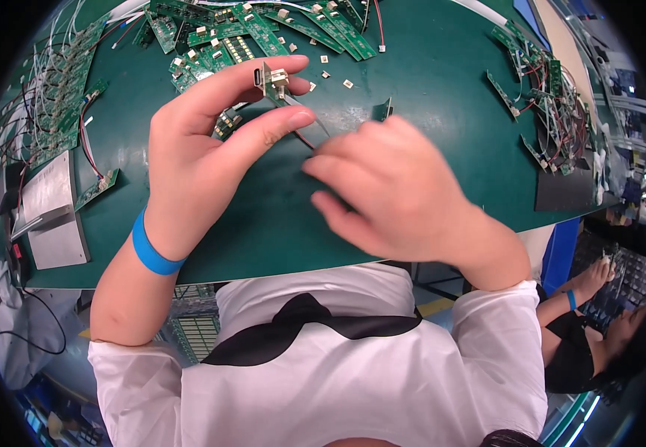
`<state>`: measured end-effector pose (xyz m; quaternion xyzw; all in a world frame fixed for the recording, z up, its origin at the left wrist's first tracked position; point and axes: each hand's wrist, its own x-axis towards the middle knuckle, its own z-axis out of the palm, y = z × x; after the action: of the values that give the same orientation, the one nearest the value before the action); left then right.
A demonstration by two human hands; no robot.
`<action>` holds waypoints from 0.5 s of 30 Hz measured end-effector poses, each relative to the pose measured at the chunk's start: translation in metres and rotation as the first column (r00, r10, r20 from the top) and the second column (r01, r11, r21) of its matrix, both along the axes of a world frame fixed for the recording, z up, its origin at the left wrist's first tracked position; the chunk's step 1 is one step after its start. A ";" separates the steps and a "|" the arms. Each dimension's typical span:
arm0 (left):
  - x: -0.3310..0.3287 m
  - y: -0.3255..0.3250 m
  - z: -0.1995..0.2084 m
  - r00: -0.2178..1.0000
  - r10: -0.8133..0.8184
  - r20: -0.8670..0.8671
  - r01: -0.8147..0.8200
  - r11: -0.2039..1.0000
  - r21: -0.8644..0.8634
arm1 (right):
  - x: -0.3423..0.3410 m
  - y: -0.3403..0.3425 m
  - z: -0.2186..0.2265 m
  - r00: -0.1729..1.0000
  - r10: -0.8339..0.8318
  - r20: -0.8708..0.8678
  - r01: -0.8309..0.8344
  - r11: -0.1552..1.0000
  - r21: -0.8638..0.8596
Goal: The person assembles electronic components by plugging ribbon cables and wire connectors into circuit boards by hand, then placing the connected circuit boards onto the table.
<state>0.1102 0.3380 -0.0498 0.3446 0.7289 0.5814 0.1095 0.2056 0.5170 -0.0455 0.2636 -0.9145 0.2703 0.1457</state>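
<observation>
My left hand (200, 149), with a blue band at the wrist, pinches a small green circuit board (267, 88) on edge between thumb and fingers. The board carries a metal port and a white connector (279, 77). Thin wires (304, 140) run from beside the board toward my right hand (405, 186). That hand is curled and a little blurred; its fingers appear closed on the wires, though the fingertips are partly hidden. Just beyond its knuckles, a small green board (388, 108) shows, mostly covered; whether the hand touches it is unclear.
Green boards (256, 30) lie piled at the far side, with small white connectors (325, 74) scattered nearby. Wired boards hang together at left (62, 104) and right (550, 97). A metal plate (58, 216) sits at the left edge. Another person (583, 320) works at the right.
</observation>
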 end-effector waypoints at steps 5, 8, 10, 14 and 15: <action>-0.001 0.003 -0.002 0.975 0.005 0.222 -0.051 0.978 0.201 | 0.011 -0.006 -0.004 0.998 -0.070 -0.010 0.068 0.913 0.403; -0.004 0.000 -0.002 0.968 -0.050 0.247 0.016 0.990 0.139 | 0.006 0.001 -0.002 0.994 -0.036 0.106 0.003 0.956 0.295; -0.005 -0.002 -0.003 0.966 -0.056 0.251 0.022 0.990 0.137 | 0.003 0.004 0.001 0.991 -0.059 0.120 0.023 0.959 0.282; -0.006 0.000 -0.004 0.946 -0.078 0.315 0.019 0.982 0.186 | 0.003 0.016 0.008 0.974 -0.115 0.194 0.049 0.948 0.316; -0.007 0.000 -0.004 0.945 -0.079 0.317 0.020 0.983 0.185 | 0.003 0.018 0.010 0.974 -0.116 0.196 0.050 0.948 0.315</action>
<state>0.1035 0.3380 -0.0540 0.2714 0.6369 0.6902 0.2106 0.2085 0.5351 -0.0357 0.2137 -0.9660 0.1448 0.0156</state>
